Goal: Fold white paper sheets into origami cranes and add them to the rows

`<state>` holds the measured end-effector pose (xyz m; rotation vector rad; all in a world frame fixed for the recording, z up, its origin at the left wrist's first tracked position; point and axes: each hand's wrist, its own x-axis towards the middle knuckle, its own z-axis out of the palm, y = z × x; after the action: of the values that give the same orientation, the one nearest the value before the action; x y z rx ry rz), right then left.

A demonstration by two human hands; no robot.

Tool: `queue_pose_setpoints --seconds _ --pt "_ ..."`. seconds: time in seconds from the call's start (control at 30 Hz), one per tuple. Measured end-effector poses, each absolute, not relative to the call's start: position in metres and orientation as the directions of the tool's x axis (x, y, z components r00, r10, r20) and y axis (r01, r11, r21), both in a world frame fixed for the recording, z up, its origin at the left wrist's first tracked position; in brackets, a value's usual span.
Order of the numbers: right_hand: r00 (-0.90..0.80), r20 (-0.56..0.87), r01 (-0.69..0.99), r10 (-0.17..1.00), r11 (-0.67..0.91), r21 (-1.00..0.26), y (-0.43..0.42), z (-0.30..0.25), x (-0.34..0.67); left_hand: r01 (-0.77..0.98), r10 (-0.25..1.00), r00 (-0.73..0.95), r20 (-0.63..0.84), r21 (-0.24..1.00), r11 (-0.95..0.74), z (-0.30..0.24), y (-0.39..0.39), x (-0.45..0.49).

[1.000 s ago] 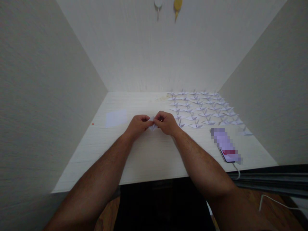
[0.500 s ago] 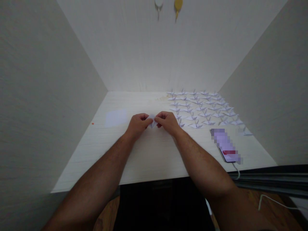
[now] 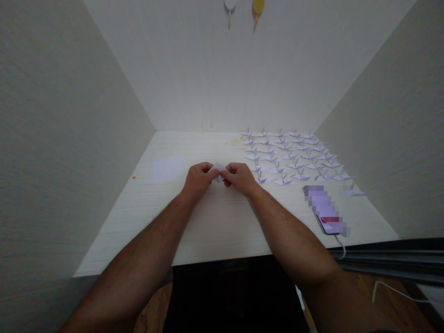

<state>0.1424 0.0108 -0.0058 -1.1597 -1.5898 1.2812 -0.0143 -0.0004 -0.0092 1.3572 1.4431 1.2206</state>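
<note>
Between my hands, over the middle of the table, is a small folded piece of white paper [image 3: 218, 166], roughly diamond-shaped. My left hand [image 3: 199, 179] pinches its left side, thumb on top. From the other side my right hand [image 3: 241, 178] grips it the same way, and the two thumb tips nearly meet at its centre. The fingers beneath the paper are partly hidden. Just right of my right hand begin rows of white folded paper cranes [image 3: 282, 179].
White paper squares [image 3: 167, 169] lie to the left, near a tiny orange speck [image 3: 133, 177]. On the right a phone [image 3: 324, 210] has a cable [image 3: 342, 245] running off the front edge. Walls enclose the table [image 3: 222, 226] at left, right and back; hooks [image 3: 257, 8] hang above.
My thumbs have come closer together over the folded paper, and more of its upper part shows above them. The other things have stayed in place.
</note>
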Motion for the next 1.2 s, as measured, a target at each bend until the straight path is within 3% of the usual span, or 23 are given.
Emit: queue_pose_setpoints --seconds 0.1,0.4,0.63,0.77,1.03,1.2 --pt "-0.297 0.06 0.186 0.953 0.12 -0.975 0.011 -0.007 0.143 0.218 0.988 -0.14 0.058 0.976 -0.026 -0.009 0.0 -0.013" --pt "-0.335 -0.038 0.218 0.941 0.038 -0.975 0.012 -0.007 0.143 0.164 0.981 -0.192 0.018 0.986 0.014 -0.004 -0.002 -0.01" --pt "-0.339 -0.125 0.098 0.933 -0.097 -0.99 0.01 -0.006 0.138 0.187 0.975 -0.216 0.041 0.982 0.0 -0.009 0.0 -0.01" --pt "-0.352 -0.119 0.098 0.928 -0.09 -0.991 0.009 -0.005 0.138 0.169 0.972 -0.227 0.054 0.986 -0.015 -0.009 -0.001 -0.009" --pt "-0.392 -0.124 0.059 0.912 -0.11 -0.992 0.008 -0.002 0.139 -0.053 0.979 -0.192 -0.073 0.997 0.064 -0.004 -0.002 -0.004" --pt "-0.375 -0.145 0.018 0.916 -0.149 -0.989 0.008 -0.006 0.137 0.012 0.974 -0.227 -0.02 1.0 0.023 -0.004 -0.003 -0.005"
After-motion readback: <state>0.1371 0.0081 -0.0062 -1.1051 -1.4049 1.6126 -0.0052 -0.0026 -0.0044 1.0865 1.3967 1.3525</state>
